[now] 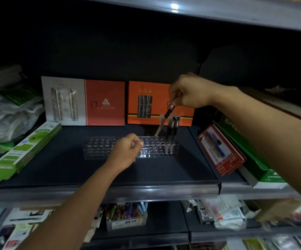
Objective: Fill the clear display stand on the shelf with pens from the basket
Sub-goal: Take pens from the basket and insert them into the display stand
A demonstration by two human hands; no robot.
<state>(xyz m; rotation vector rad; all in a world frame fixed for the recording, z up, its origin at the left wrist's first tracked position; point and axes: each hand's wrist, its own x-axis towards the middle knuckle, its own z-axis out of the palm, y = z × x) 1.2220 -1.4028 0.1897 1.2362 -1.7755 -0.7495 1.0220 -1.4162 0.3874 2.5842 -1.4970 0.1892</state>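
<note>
The clear display stand (pixel 97 147) lies on the dark shelf, a low block full of round holes. Several dark pens (pixel 173 130) stand upright in its right end. My right hand (pixel 189 92) hovers above that end and pinches the top of a slim pen (pixel 161 124) that slants down, its tip at the stand's back row. In front of the stand's middle, my left hand (pixel 126 150) has its fingers curled and touches the stand's top edge. The basket is not in view.
Two boxed pen sets, one grey and red (pixel 83 101), one orange (pixel 146 103), lean at the back. Green packs (pixel 27 150) lie left, a red box (pixel 222 150) and green box (pixel 254 159) right. The shelf's front rail (pixel 146 190) runs below; the lower shelf holds stationery.
</note>
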